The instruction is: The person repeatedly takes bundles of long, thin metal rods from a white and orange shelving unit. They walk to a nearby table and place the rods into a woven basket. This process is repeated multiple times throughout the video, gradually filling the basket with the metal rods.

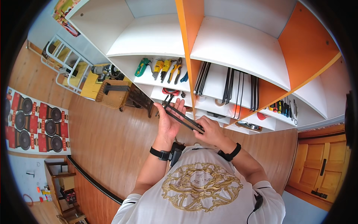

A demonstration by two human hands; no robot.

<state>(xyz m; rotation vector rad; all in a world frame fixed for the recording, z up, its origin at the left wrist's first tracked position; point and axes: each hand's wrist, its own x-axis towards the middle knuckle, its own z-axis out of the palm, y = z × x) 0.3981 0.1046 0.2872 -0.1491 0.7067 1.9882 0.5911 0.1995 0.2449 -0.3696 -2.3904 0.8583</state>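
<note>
My right hand (209, 130) is closed around one end of several thin black rods (184, 119). Their other ends rest across the open palm of my left hand (170, 120), whose fingers are spread. Past my hands, more black rods (228, 85) lie in separate groups on a white shelf, their ends sticking out over its edge. In the compartment to the left are a green-handled tool (142, 67), two yellow hex key sets (162, 68) and yellow-and-black pliers (175, 71). A red and black object (170, 91) sits on the shelf below.
The white and orange shelving unit (240, 39) fills the upper view. Screwdrivers and wrenches (284, 108) lie on a right-hand shelf. A wicker basket (112, 98) holding dark rods stands at left, near a sewing machine (105, 71). A wooden cabinet (318, 168) is at right.
</note>
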